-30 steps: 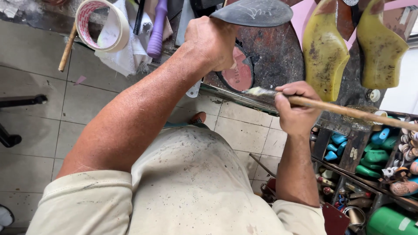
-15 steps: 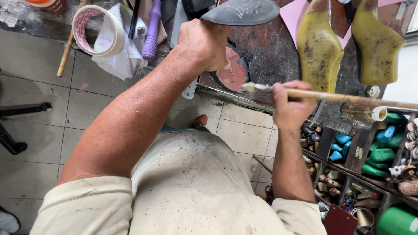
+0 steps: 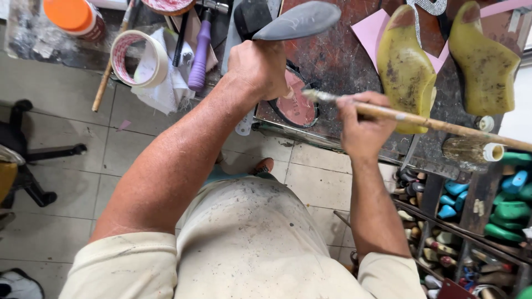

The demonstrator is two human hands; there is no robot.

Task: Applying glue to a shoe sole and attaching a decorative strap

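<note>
Head view, looking down over a stained cream shirt (image 3: 249, 243) to a cluttered workbench (image 3: 338, 61) and a tiled floor (image 3: 61, 149). Left hand (image 3: 259, 69) closed in a fist around the base of a grey shoe sole (image 3: 296, 20), holding it up above the bench edge, pointed end toward the right. Right hand (image 3: 363, 124) gripped tight on a long wooden-handled brush (image 3: 421, 119); bristle tip points left, just beside the left hand and below the sole; whether it touches anything I cannot tell. Under the hands on the bench lies a pinkish insole (image 3: 299, 105) in a dark rim. To the right, two yellow shoe forms (image 3: 407, 66) stand on a pink sheet (image 3: 371, 30). To the left: roll of tape (image 3: 138, 58), purple-handled tool (image 3: 198, 52), orange-lidded jar (image 3: 72, 16). Lower right, a rack of blue and green shoe forms (image 3: 499, 199).
</note>
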